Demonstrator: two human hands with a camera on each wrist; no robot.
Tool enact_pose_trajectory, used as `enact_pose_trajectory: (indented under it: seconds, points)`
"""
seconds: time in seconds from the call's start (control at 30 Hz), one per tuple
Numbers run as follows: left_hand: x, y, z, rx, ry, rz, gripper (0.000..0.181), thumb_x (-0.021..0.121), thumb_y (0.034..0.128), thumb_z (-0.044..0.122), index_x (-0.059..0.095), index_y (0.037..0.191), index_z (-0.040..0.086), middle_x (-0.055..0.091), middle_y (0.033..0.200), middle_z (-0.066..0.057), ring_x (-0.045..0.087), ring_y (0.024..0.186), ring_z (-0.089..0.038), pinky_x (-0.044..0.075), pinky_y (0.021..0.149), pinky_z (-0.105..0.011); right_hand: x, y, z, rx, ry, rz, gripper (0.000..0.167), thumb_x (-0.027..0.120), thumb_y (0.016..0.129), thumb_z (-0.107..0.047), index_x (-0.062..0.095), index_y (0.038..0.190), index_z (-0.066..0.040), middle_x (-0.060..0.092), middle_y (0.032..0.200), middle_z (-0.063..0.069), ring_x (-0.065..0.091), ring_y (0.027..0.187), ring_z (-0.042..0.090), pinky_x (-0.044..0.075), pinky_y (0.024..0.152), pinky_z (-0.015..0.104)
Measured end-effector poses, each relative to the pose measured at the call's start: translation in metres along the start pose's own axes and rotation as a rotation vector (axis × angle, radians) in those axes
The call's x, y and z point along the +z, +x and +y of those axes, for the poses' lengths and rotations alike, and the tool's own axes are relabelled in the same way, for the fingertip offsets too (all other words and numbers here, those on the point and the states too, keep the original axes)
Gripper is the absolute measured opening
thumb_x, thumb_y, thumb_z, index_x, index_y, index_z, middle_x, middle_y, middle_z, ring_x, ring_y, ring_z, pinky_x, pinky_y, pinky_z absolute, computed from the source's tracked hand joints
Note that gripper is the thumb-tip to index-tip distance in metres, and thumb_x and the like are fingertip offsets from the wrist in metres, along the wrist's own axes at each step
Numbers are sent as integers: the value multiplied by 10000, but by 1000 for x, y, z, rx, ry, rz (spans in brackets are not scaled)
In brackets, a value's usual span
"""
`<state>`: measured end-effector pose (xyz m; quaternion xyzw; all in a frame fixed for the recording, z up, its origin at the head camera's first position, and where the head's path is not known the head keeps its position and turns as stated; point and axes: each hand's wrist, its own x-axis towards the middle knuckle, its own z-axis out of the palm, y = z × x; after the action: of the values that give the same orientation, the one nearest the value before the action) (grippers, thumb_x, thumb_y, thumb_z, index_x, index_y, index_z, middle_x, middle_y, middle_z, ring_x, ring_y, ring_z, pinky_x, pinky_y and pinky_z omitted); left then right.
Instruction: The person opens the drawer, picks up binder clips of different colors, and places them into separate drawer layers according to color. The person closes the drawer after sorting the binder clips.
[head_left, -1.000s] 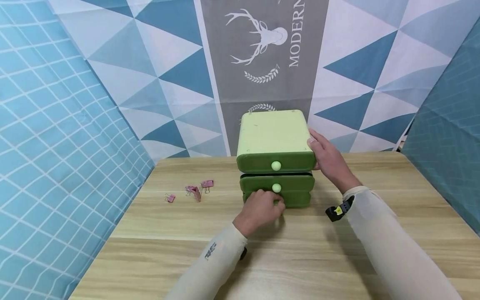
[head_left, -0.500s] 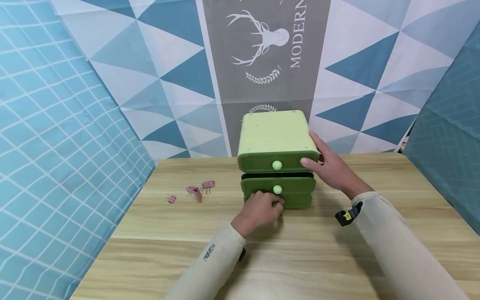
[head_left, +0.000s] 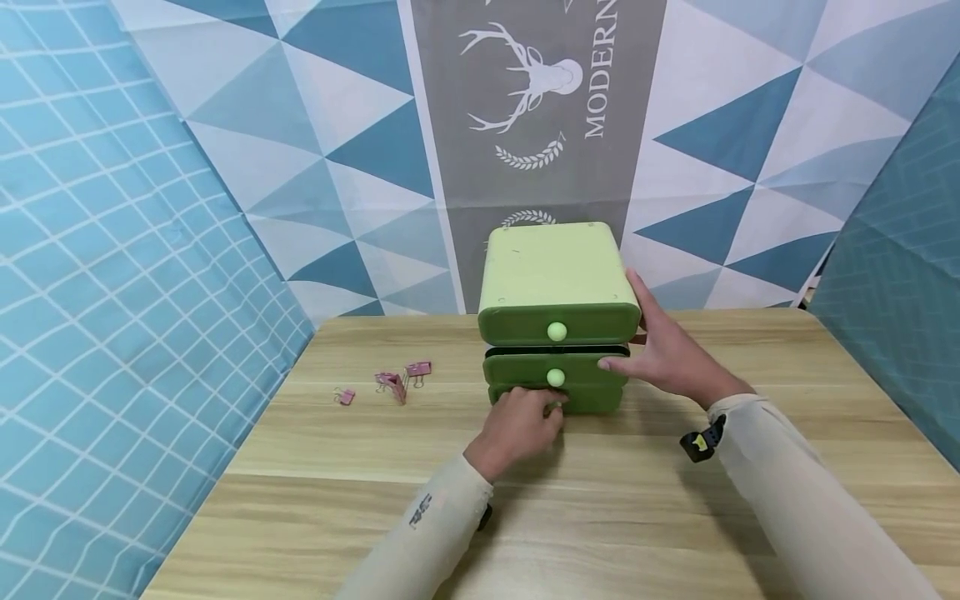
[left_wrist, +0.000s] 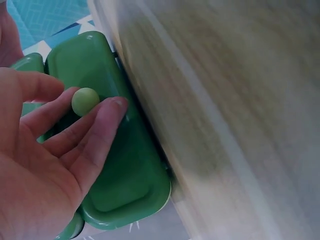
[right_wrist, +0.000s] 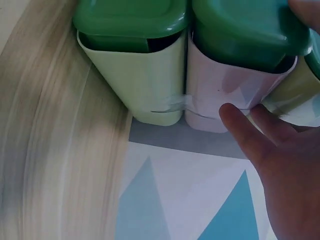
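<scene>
A small three-tier drawer cabinet (head_left: 555,267) with a pale green top and dark green drawer fronts stands at the table's back. My left hand (head_left: 517,425) reaches to the bottom drawer (head_left: 596,401), its fingers curled about the round light-green knob (left_wrist: 86,102). My right hand (head_left: 675,354) lies along the cabinet's right side, fingers extended. Its thumb reaches over the edge of the middle drawer (head_left: 517,371), and its fingertips touch the middle tier's pale side wall (right_wrist: 210,90). In the right wrist view, the bottom and middle drawers both stand slightly ajar.
Several pink binder clips (head_left: 393,385) lie on the wooden table (head_left: 360,467) left of the cabinet. A patterned cloth (head_left: 540,167) hangs close behind it. Blue grid cloth (head_left: 112,250) borders the left side and a teal cloth (head_left: 892,275) the right.
My right hand has slid down the cabinet's side, its thumb passing from the top tier to the middle drawer. My left hand stays at the bottom knob.
</scene>
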<state>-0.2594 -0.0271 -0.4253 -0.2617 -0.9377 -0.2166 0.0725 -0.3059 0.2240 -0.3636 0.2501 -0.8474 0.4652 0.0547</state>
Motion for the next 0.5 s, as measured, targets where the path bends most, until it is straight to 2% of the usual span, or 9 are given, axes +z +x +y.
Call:
enact_pose_trajectory:
  seconds: [0.23,0.3,0.5]
  points:
    - [1,-3,3,-7,-9,3,228,592,974,174,781,1098,145,718,837,48,343,396,3,347,420,-194,2,1,2,9,-35,36,1189,858,796,-371,-32,1578,-472,373,1532,61,471,1324,294,469,969,567]
    - [0,-4,5,0,-4,-11,235,582,980,184,781,1099,147,693,757,60,315,385,9,331,404,-192,3,1,1,10,-40,46,1188,858,796,-369,-29,1580,-468,359,1541,66,476,1318,299,480,958,558]
    - [-3,-9,10,23,-2,-53,257,556,1004,197,771,1130,133,481,505,128,265,359,13,280,369,-188,4,1,2,15,-47,64,1194,860,802,-333,-30,1592,-435,328,1558,79,487,1305,316,502,931,544]
